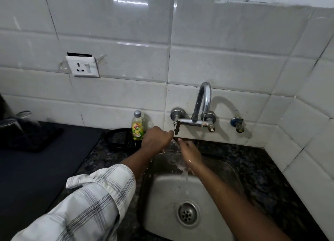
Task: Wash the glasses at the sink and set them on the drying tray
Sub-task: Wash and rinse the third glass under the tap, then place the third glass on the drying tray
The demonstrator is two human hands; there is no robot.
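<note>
My left hand (156, 138) reaches over the sink's back edge, and its fingertips pinch the left tap handle (176, 128). Just to its right, my right hand (190, 153) is held over the steel sink (162, 195), fingers apart and wet. Water runs off it toward the drain (188, 212). A clear blur of water lies between the two hands; I cannot tell if a glass is there. Two clear glasses (24, 115) stand at the far left on a dark drying tray (36, 139). The chrome tap spout (205, 98) arches above the sink.
A yellow dish soap bottle (137, 127) stands by the wall, left of the tap, with a black dish (117, 137) beside it. A dark mat (45, 168) covers the left counter. Speckled stone counter (267, 168) and a tiled corner wall close off the right.
</note>
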